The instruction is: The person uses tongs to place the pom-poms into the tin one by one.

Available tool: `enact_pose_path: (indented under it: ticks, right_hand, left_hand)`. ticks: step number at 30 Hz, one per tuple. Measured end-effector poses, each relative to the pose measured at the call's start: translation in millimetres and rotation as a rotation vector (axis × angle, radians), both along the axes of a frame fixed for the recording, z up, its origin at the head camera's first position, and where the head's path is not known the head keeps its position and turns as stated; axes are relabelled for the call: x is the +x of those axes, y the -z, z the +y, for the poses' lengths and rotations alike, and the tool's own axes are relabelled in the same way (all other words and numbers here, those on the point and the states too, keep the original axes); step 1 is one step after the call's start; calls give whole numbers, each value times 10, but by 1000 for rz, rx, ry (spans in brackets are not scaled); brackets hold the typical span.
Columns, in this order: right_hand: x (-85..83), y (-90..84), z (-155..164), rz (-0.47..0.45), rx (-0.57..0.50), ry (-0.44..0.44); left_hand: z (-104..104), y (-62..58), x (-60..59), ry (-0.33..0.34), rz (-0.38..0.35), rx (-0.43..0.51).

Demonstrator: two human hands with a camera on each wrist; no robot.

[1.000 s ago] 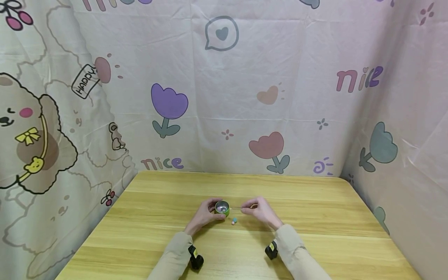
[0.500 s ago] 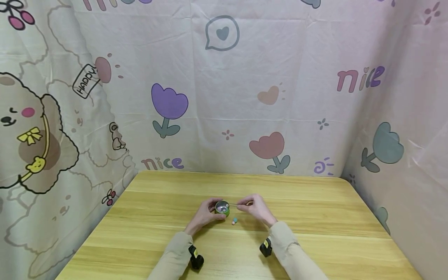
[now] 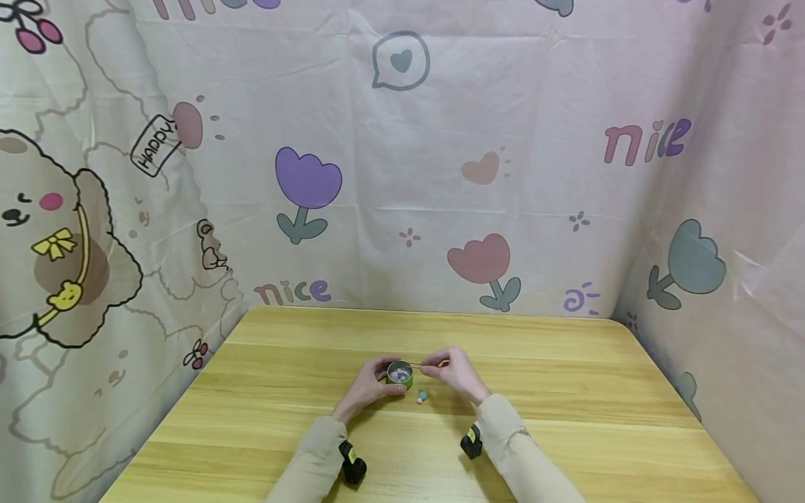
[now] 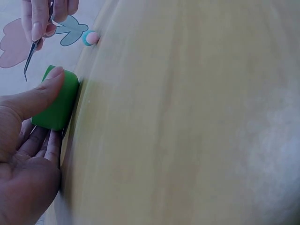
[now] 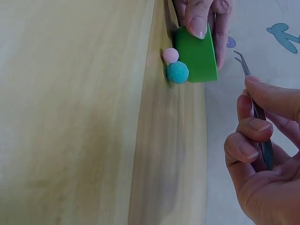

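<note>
Fingers of right hand (image 5: 262,168) pinch tweezers (image 5: 255,112), tips over green tin (image 5: 197,54); left hand (image 4: 28,140) grips tin. Pompoms (image 5: 174,65) beside it could roll if nudged.

The right hand (image 3: 458,373), with tweezers (image 5: 255,110) in its fingers, has open table (image 3: 566,391) to its right and beyond it. To its left stand the green tin (image 3: 400,374) and the left hand (image 3: 370,385) gripping it; two pompoms (image 5: 174,66) lie between the hands, beside the tin.
</note>
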State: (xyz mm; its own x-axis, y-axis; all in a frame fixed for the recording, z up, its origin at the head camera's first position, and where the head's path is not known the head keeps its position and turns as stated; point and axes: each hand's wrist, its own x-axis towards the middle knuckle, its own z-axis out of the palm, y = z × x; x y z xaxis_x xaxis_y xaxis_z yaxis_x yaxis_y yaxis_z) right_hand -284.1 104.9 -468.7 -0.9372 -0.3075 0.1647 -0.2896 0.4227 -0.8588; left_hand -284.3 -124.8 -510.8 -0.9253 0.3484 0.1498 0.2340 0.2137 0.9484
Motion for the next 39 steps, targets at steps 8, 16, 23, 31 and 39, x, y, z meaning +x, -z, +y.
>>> enact_pose_path:
  ticks: [8, 16, 23, 31, 39]
  right_hand:
    - [-35, 6, 10, 12, -13, -3]
    - [-43, 24, 56, -2, 0, 3]
    - [-23, 30, 100, 6, 13, 0]
    - [8, 25, 162, 1, 21, -19]
    - [42, 50, 234, 23, 22, -46]
  left_hand:
    - [13, 0, -11, -3, 2, -2]
    - [19, -3, -23, 7, 3, 11]
    - [37, -1, -28, 5, 9, 3]
    - [31, 15, -32, 6, -8, 18]
    - [16, 19, -37, 13, -2, 21]
